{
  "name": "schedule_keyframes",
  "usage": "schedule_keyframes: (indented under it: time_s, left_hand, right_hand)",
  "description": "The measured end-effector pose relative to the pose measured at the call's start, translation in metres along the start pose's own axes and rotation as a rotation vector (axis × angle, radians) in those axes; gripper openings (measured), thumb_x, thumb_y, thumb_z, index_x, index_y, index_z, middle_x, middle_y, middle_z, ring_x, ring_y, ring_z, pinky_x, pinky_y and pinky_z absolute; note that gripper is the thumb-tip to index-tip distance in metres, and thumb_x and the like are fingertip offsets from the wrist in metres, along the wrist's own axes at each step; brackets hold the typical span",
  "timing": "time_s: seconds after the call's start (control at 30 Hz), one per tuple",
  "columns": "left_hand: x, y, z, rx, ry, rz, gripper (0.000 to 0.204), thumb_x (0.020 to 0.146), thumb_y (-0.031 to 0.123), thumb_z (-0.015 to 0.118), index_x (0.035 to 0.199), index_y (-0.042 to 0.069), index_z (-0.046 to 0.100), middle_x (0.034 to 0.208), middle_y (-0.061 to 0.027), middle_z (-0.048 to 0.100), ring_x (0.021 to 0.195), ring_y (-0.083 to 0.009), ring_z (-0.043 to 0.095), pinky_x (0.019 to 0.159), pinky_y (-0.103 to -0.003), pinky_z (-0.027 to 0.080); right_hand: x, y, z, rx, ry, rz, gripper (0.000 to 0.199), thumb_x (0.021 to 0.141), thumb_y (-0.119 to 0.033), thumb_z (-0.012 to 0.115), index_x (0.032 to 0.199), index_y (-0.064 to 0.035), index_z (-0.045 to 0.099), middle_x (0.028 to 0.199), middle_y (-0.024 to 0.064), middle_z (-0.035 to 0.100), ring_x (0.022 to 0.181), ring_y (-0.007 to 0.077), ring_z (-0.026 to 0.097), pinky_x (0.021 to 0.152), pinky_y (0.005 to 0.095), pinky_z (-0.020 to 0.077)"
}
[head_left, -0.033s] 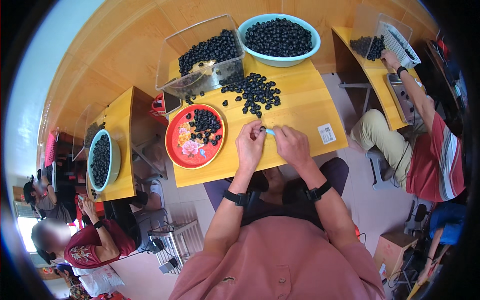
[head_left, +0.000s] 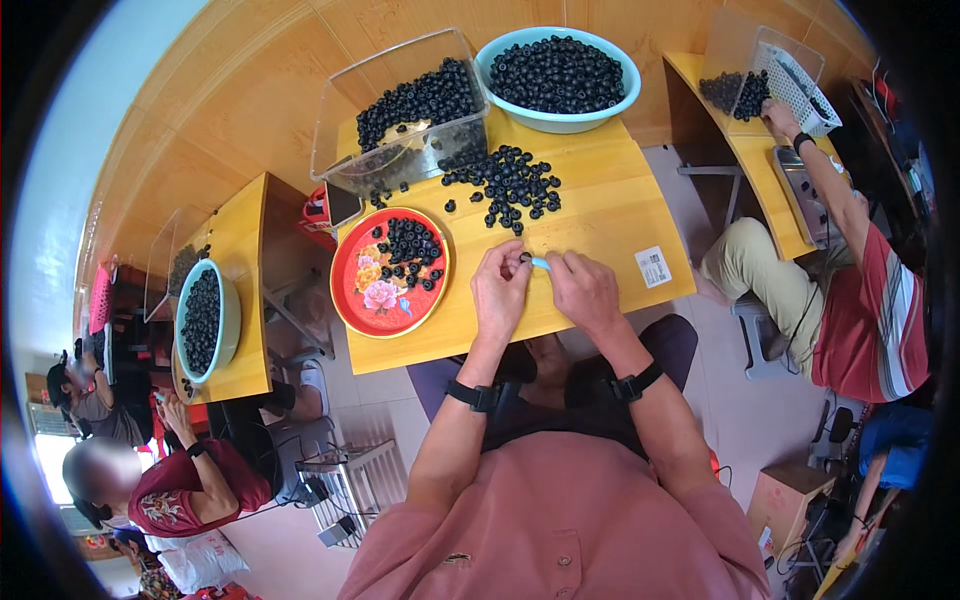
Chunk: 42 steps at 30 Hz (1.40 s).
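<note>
Near the front of the yellow table (head_left: 590, 210), my left hand (head_left: 499, 290) pinches a small round black part (head_left: 525, 257) between thumb and fingertips. My right hand (head_left: 586, 294) is closed around a small tool with a light-blue handle (head_left: 541, 264). The tool's near end is hidden in the fingers, and its other end meets the black part. Left of my hands lies a round red tray (head_left: 345, 290) with a flower print, bearing several black parts (head_left: 412, 245). Beyond my hands, a loose heap of similar black parts (head_left: 510, 185) is spread on the table.
At the back stand a clear plastic bin (head_left: 340, 120) and a light-blue basin (head_left: 560, 122), both holding black parts. A white label (head_left: 653, 267) is on the table's right side. People sit at side tables, left and right. A metal rack (head_left: 350, 490) stands on the floor.
</note>
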<state>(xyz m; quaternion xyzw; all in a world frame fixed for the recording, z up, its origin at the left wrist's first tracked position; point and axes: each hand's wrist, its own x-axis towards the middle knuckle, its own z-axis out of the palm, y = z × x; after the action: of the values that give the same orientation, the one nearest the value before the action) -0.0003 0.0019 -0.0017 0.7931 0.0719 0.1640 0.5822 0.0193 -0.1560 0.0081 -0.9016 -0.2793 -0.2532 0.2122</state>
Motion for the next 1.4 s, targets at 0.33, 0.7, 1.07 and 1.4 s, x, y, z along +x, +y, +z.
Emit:
schedule_keyframes:
  time_s: [0.33, 0.7, 1.07, 1.4]
  left_hand:
    - [0.001, -0.006, 0.0, -0.091, -0.032, -0.04, 0.035, 0.089, -0.007, 0.074, 0.122, -0.004, 0.065, 0.1, -0.0069, 0.071, 0.088, -0.0115, 0.067, 0.084, -0.026, 0.056]
    - [-0.002, -0.006, -0.002, -0.305, -0.033, -0.115, 0.038, 0.09, -0.007, 0.075, 0.125, -0.003, 0.059, 0.101, -0.0049, 0.067, 0.092, -0.0104, 0.066, 0.085, -0.023, 0.054]
    - [-0.001, -0.005, -0.005, -0.188, -0.001, 0.034, 0.017, 0.09, -0.005, 0.075, 0.107, -0.004, 0.073, 0.106, -0.0054, 0.063, 0.089, -0.01, 0.065, 0.081, -0.023, 0.054]
    - [-0.003, -0.002, -0.006, -0.075, -0.004, 0.051, 0.018, 0.088, -0.003, 0.078, 0.105, -0.002, 0.072, 0.102, -0.0043, 0.065, 0.082, -0.0081, 0.062, 0.073, -0.023, 0.052]
  right_hand:
    - [0.001, 0.001, 0.002, 0.0, -0.011, 0.01, 0.01, 0.089, -0.013, 0.065, 0.095, -0.0058, 0.068, 0.074, 0.0087, 0.059, 0.068, 0.0264, 0.066, 0.057, 0.0405, 0.0543]
    - [0.002, 0.003, 0.004, -0.077, -0.06, 0.128, 0.008, 0.089, -0.012, 0.063, 0.096, -0.0082, 0.066, 0.077, 0.0086, 0.063, 0.071, 0.0268, 0.07, 0.059, 0.0405, 0.0575]
    - [0.001, 0.003, 0.006, -0.071, -0.034, 0.09, 0.008, 0.089, -0.011, 0.062, 0.095, -0.0075, 0.066, 0.076, 0.0089, 0.061, 0.069, 0.0273, 0.069, 0.058, 0.0414, 0.056]
    - [-0.001, 0.004, 0.007, -0.042, -0.005, 0.087, 0.006, 0.089, -0.011, 0.063, 0.092, -0.007, 0.066, 0.077, 0.0095, 0.062, 0.068, 0.028, 0.068, 0.057, 0.0415, 0.0552]
